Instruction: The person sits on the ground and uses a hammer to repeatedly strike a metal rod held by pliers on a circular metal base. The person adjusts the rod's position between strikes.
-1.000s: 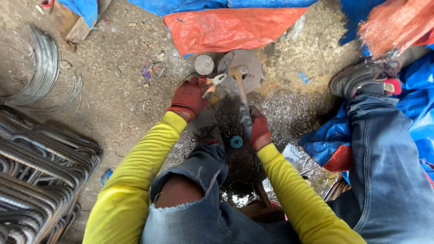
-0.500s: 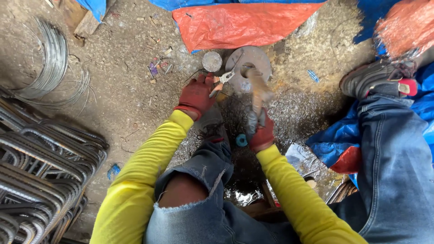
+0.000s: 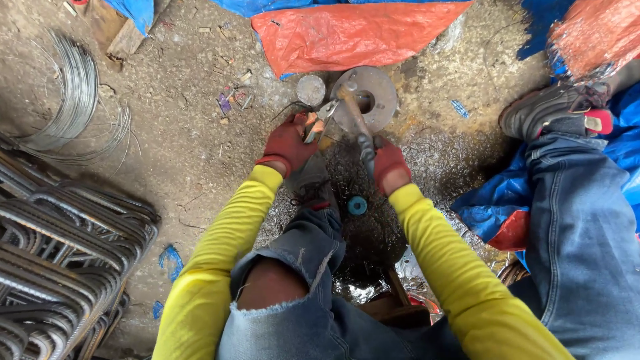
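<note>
Mid-cut at the lever cutter: right hand, gloved red, wrapped tight round the dark handle, blade end over the round steel base at the far centre. Left hand, also gloved, pinching a small metal piece against the cutter's left side. Likely next: a firm push down on the handle, piece kept steady, fingers clear of the blade. Bent rebar stirrups stacked near left, wire coil far left, orange tarp beyond the base.
</note>
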